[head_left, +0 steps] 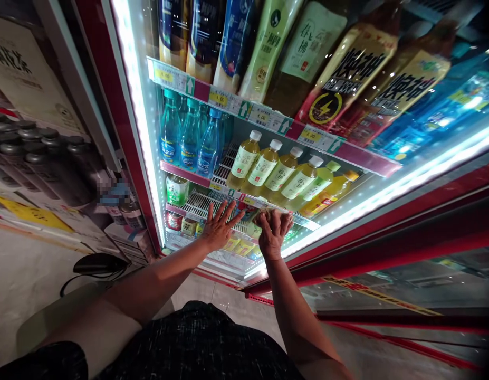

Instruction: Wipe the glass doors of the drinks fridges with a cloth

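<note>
My left hand (221, 226) is spread in front of the lower wire shelf (200, 203) of a lit drinks cooler, with nothing in it. To its right, my right hand (274, 232) reaches toward the same shelf, fingers apart, just below a row of pale-yellow tea bottles (266, 171); I see nothing held in it. Behind its fingers something brownish is mostly hidden. A green-and-white container (176, 190) stands on the lower shelf, left of my left hand. Blue bottles (189, 140) stand on the shelf above.
Large bottles (307, 47) fill the upper shelf behind price strips (264, 117). A red frame (129, 105) borders the cooler on the left. Dark bottles (50, 163) stand further left. A black strapped object (99, 264) lies lower left. Red doors (371, 243) are at the right.
</note>
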Demonstrator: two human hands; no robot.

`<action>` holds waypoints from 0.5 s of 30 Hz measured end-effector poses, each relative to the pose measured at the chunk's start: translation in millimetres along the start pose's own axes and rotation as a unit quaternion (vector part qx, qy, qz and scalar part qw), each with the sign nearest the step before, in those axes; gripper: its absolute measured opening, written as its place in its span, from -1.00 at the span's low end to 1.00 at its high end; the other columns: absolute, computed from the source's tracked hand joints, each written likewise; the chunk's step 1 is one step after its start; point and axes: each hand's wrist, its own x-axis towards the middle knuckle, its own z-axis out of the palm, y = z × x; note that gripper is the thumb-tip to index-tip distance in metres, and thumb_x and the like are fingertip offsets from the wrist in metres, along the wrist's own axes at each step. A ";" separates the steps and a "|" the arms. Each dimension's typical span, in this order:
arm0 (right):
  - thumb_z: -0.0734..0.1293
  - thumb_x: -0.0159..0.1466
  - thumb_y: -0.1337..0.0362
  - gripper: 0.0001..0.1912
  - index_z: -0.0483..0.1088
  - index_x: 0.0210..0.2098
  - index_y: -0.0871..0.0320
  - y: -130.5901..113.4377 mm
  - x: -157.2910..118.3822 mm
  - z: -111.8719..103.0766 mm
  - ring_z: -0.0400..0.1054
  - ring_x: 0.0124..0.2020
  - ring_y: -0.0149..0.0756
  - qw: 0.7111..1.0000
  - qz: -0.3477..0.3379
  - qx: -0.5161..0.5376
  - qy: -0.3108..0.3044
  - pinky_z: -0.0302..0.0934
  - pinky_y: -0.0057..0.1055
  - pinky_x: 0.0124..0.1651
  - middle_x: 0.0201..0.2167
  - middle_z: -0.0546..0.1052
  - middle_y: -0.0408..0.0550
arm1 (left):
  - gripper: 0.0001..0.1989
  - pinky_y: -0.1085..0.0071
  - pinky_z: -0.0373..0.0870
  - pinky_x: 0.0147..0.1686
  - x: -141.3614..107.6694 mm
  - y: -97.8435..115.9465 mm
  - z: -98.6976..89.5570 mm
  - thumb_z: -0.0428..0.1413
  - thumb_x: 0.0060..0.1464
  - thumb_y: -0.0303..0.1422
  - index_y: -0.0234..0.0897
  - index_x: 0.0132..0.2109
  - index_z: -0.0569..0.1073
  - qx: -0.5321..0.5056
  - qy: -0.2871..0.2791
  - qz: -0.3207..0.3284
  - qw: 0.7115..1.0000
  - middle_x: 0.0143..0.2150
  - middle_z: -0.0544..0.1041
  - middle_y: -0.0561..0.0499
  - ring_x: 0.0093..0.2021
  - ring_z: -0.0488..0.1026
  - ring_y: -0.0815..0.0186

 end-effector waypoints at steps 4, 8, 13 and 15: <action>0.19 0.41 0.42 -0.55 0.59 0.06 -0.10 -11.3 18.1 2.5 -0.29 0.59 -0.04 0.999 -0.005 -0.001 0.032 -0.12 0.32 0.47 0.25 0.50 0.01 | -0.19 -0.38 -0.38 0.43 -3.2 -13.2 -5.1 0.22 0.19 -0.37 0.14 0.49 0.12 -0.006 0.008 -0.014 1.000 0.60 -0.20 -0.10 0.57 -0.32 -0.18; 0.19 0.41 0.39 -0.58 0.61 0.03 -0.09 -21.7 37.8 10.3 -0.24 0.58 0.05 0.998 0.021 -0.013 0.058 -0.05 0.33 0.44 0.27 0.46 0.02 | -0.18 -0.39 -0.39 0.43 -4.3 -24.4 -10.1 0.21 0.19 -0.36 0.16 0.50 0.10 -0.016 0.020 -0.024 0.999 0.60 -0.26 -0.07 0.57 -0.37 -0.21; 0.21 0.39 0.41 -0.57 0.61 0.02 -0.12 -42.3 18.2 21.7 -0.27 0.58 0.02 1.000 0.001 0.002 0.025 -0.14 0.39 0.46 0.28 0.47 -0.02 | -0.18 -0.38 -0.41 0.44 -11.2 -47.4 -18.1 0.17 0.22 -0.38 0.15 0.51 0.06 -0.010 0.009 -0.025 1.000 0.60 -0.18 -0.01 0.57 -0.38 -0.17; 0.21 0.40 0.40 -0.58 0.61 0.02 -0.12 -48.9 24.9 22.7 -0.27 0.58 0.01 1.000 0.001 0.006 0.028 -0.15 0.39 0.46 0.27 0.48 -0.01 | -0.19 -0.37 -0.41 0.44 -12.9 -56.8 -21.1 0.17 0.22 -0.37 0.13 0.51 0.06 -0.011 0.008 -0.029 0.999 0.60 -0.18 -0.02 0.57 -0.38 -0.16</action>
